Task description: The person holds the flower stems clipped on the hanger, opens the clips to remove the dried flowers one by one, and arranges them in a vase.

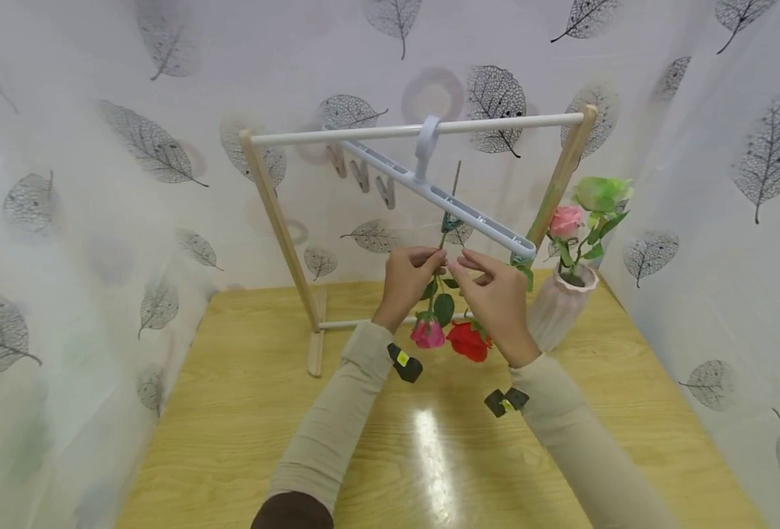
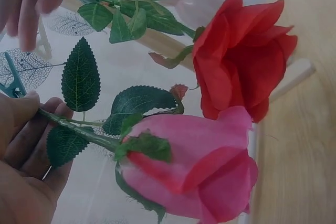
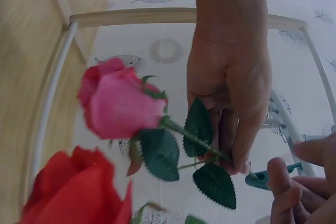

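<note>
Pink rose [image 1: 427, 333] hung head-down, at six o'clock from the left hand [image 1: 411, 283], whose thumb and fingers pinched its stem. Its petals were furled, its dark green leaves saw-edged. The right hand [image 1: 496, 297], at two o'clock from the bloom, held nothing, fingers loosely bent. One red rose [image 1: 468, 341] hung at three o'clock. Beyond it, one vase [image 1: 557, 308] held two flowers: pink [image 1: 566, 222] and green [image 1: 601, 194]. Three clips [image 1: 360, 176] hung at eleven o'clock from one white hanger [image 1: 420, 176] on a rack [image 1: 280, 231].
</note>
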{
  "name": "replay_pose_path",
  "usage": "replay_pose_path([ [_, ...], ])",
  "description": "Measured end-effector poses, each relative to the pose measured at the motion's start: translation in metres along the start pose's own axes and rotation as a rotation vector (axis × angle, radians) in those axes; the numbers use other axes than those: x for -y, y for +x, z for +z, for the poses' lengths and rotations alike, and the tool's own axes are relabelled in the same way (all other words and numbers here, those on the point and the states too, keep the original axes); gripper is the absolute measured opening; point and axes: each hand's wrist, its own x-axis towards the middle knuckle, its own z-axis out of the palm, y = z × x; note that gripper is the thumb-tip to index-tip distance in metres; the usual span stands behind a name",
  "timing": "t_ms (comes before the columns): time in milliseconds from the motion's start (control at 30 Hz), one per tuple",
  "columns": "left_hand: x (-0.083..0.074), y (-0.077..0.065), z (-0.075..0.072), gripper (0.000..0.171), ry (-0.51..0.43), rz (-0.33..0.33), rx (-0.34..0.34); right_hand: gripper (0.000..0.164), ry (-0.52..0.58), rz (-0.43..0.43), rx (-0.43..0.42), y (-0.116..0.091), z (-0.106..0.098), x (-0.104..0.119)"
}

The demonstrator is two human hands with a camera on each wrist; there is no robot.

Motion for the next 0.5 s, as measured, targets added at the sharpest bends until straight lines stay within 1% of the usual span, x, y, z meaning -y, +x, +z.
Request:
replay_pose_path([
  [100, 0.001, 0.0, -0.002, 0.022, -0.014, 0.014, 0.01, 0.037, -0.055, 0.052, -0.003, 0.013, 0.009, 0.004],
  [267, 0.001, 0.0, -0.004, 0.023, -0.029, 0.023, 0.019, 0.042, -0.14, 0.077, -0.041, 0.029, 0.019, 0.003],
  [400, 0.0, 0.0, -0.006, 0.021, -0.003, 0.02, 0.007, 0.045, -0.161, 0.093, -0.069, 0.036, 0.025, 0.002],
  [500, -0.001, -0.001, -0.008, 0.02, 0.007, 0.016, 0.014, 0.042, -0.161, 0.09, -0.09, 0.039, 0.028, 0.0],
])
